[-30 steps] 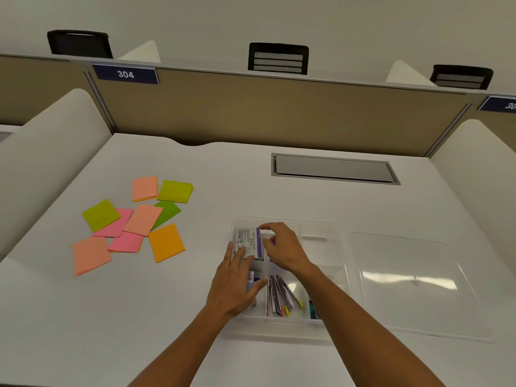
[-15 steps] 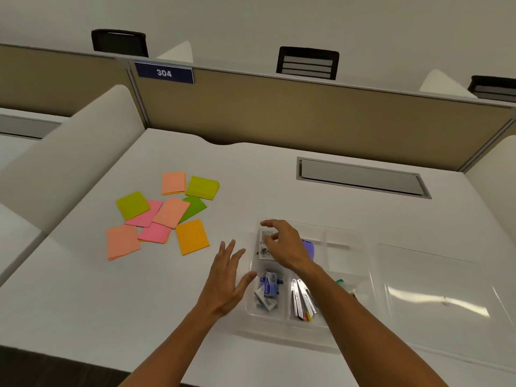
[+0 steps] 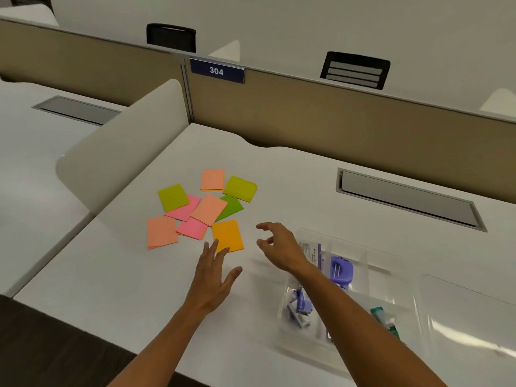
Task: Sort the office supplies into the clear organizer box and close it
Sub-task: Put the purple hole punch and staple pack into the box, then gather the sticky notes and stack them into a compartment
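Note:
Several sticky-note pads (image 3: 208,209) in orange, pink and green lie scattered on the white desk. The nearest is an orange pad (image 3: 227,235). My left hand (image 3: 213,275) hovers flat with straight fingers, its fingertips over that pad's near edge. My right hand (image 3: 279,247) is just right of the pad, fingers loosely curled and empty. The clear organizer box (image 3: 391,277) sits at the right, lid off. It holds a labelled packet (image 3: 312,252), a purple stapler-like item (image 3: 341,270), small clips (image 3: 300,305) and a green-capped item (image 3: 384,319). My right forearm hides part of the box.
The clear lid (image 3: 474,317) lies right of the box. A grey cable hatch (image 3: 405,199) is set into the desk behind it. A white side divider (image 3: 120,146) and a tan back partition (image 3: 335,127) bound the desk. The desk's front edge runs at lower left.
Both hands left the organizer box and moved left towards the sticky-note pads. The right hand let go of the packet, which now lies in the box. The view swung left.

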Demonstrator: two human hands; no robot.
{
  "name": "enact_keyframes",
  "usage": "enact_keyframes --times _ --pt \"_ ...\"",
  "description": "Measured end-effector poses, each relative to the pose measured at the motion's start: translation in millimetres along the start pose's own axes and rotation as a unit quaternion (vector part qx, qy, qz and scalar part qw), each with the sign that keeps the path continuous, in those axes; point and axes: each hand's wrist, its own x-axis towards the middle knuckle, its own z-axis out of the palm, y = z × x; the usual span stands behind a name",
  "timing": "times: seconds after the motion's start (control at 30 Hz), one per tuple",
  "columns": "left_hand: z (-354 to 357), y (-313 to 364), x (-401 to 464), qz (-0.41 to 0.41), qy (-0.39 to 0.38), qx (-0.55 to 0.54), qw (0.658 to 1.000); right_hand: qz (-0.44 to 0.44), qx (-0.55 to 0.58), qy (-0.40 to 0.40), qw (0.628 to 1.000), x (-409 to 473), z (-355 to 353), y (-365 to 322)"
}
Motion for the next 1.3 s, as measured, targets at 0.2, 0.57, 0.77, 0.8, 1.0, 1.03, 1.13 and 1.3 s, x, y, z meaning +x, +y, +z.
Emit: enact_keyframes --times 0.2,0.57,0.77,0.8,1.0,1.03,1.13,1.3 --pt "-25 -25 14 -0.040 0.021 0.006 0.999 -0.003 -0.034 -0.049 0.998 20 28 -14" --pt "-46 -70 38 -0.093 0.068 0.042 0.992 -0.039 -0.261 -0.138 0.955 48 65 -29" --pt "-67 -97 66 -0.152 0.021 0.141 0.978 -0.062 -0.365 -0.174 0.913 64 81 -29" --pt "-70 -99 70 -0.158 0.008 0.165 0.973 -0.062 -0.376 -0.182 0.906 66 82 -28" --pt "-75 -101 75 -0.173 -0.058 0.224 0.957 -0.018 -0.372 -0.241 0.896 75 86 -23" --pt "-74 -100 73 -0.169 -0.055 0.231 0.957 -0.019 -0.368 -0.233 0.900 75 87 -23" --pt "-73 -99 67 -0.134 -0.028 0.245 0.960 -0.020 -0.353 -0.206 0.913 73 86 -24" --pt "-72 -92 57 -0.192 0.029 0.140 0.971 -0.021 -0.365 -0.184 0.912 63 86 -25"
